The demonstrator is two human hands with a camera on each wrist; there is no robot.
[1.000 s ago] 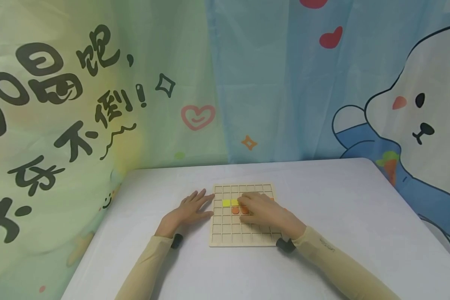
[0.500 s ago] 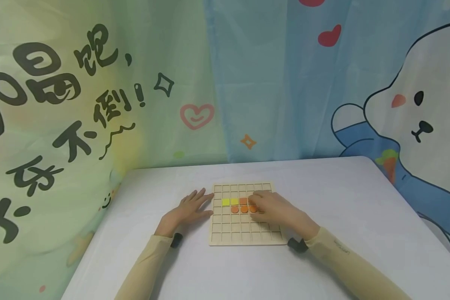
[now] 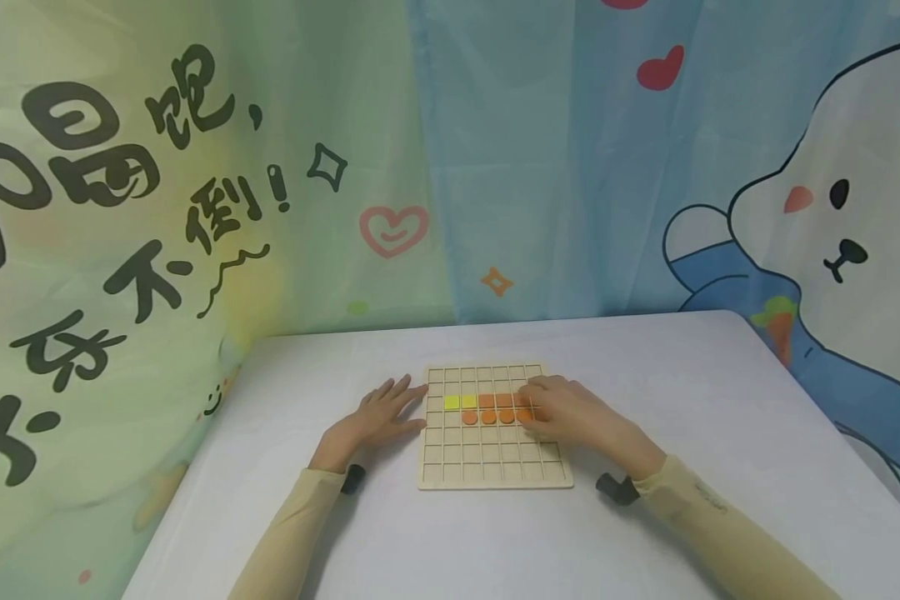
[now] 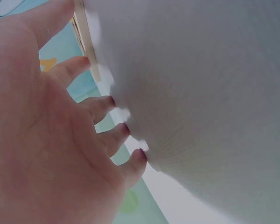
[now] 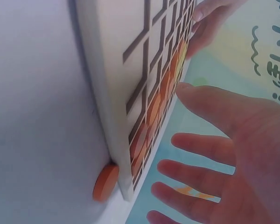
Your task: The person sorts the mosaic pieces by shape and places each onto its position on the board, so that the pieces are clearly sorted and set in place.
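A pale wooden grid board (image 3: 495, 469) lies flat on the white table. Two yellow square tiles (image 3: 452, 403) and several orange square tiles (image 3: 487, 401) form one row on it. Just in front runs a row of orange discs (image 3: 488, 418). My left hand (image 3: 375, 417) rests at the board's left side with fingers spread, the thumb and a fingertip at its edge. My right hand (image 3: 585, 417) is over the right end of the two rows, covering part of them. In the right wrist view its fingers (image 5: 200, 147) are extended and hold nothing.
Beside the board's right edge, an orange disc (image 5: 106, 183) appears against it in the right wrist view. The white table (image 3: 682, 375) extends around the board. A printed cloth backdrop (image 3: 510, 167) hangs behind the table.
My right hand has moved right along the rows, uncovering more orange square tiles and orange discs. My left hand has stayed at the board's left edge.
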